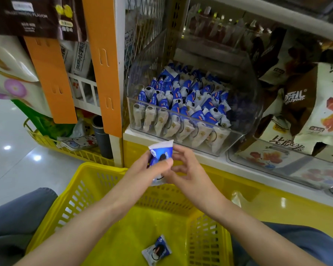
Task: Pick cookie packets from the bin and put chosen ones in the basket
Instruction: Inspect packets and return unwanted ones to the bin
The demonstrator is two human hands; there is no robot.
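Inspection of one cookie packet (160,153) looks like the step in hand: it is held upright in the air, above the far rim of the yellow basket (96,169) and just in front of the clear bin (229,140) it belongs to. The left hand (148,169) grips it, thumb pressed across its blue face and fingers behind. The right hand (188,169) has its fingers curled at the packet's right edge and seems to pinch it there, though the left thumb covers the contact, so that hold is uncertain. A second packet (156,250) already lies flat on the basket floor, near the front, so the task appears to be under way with much of the bin left to choose from. If this one is chosen, the next move calls for one hand to let go and the other to lower it straight down into the basket, which sits open between the person's knees. Nothing blocks that drop. A return reach would have to clear the bin's front wall, which stands close behind the hands. Brown and white snack bags (315,104) crowd the neighbouring bin to the right, orange strips (104,64) hang to the left, and another yellow basket (46,140) of goods stands on the floor beyond.
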